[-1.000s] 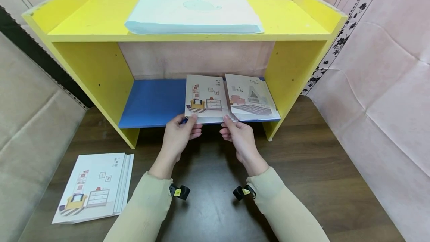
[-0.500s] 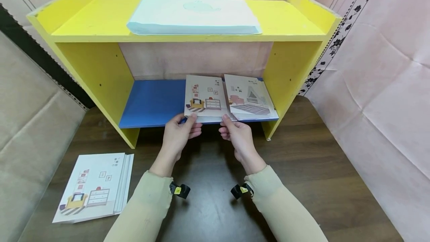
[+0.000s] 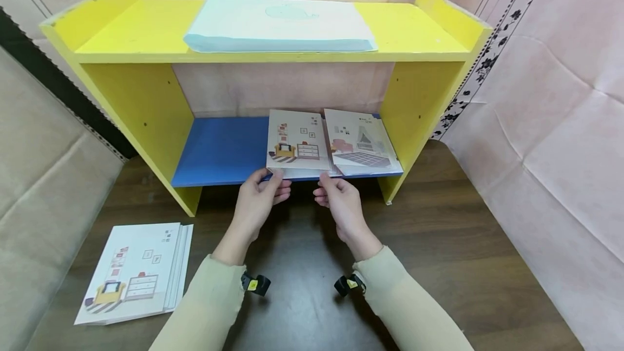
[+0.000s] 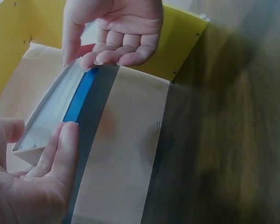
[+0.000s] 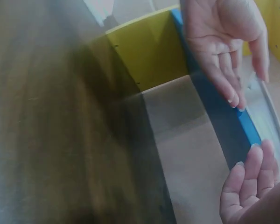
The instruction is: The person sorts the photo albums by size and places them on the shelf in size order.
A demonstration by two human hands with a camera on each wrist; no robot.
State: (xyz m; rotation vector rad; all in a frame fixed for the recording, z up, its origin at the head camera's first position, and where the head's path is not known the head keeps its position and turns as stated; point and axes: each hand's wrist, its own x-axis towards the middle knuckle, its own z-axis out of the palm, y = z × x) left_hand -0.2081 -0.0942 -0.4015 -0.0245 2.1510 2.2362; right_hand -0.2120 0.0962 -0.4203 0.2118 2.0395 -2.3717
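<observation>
A stack of white booklets (image 3: 297,133) with a yellow armchair on the cover lies on the blue shelf (image 3: 221,145). My left hand (image 3: 252,202) is at its front left corner, thumb by the top and fingers lower, at the shelf edge. Near the front right corner is my right hand (image 3: 345,207), thumb and fingers apart. In the left wrist view, the left hand (image 4: 35,182) has fairly straight fingers beside the stack's front edges (image 4: 53,109). In the right wrist view, the right hand's fingers (image 5: 253,172) are loosely bent at the blue edge. Neither hand visibly pinches anything.
To the right, another stack of booklets (image 3: 363,148) with a grey rug picture lies against the yellow side panel (image 3: 414,112). A pale blue package (image 3: 283,23) lies on the yellow top board (image 3: 161,23). More booklets (image 3: 129,272) lie on the wooden table (image 3: 292,297) at left.
Both hands have drawn slightly back from the front edge of the middle stack. The right thumb has come off the stack's corner. The booklets stay in place on the shelf.
</observation>
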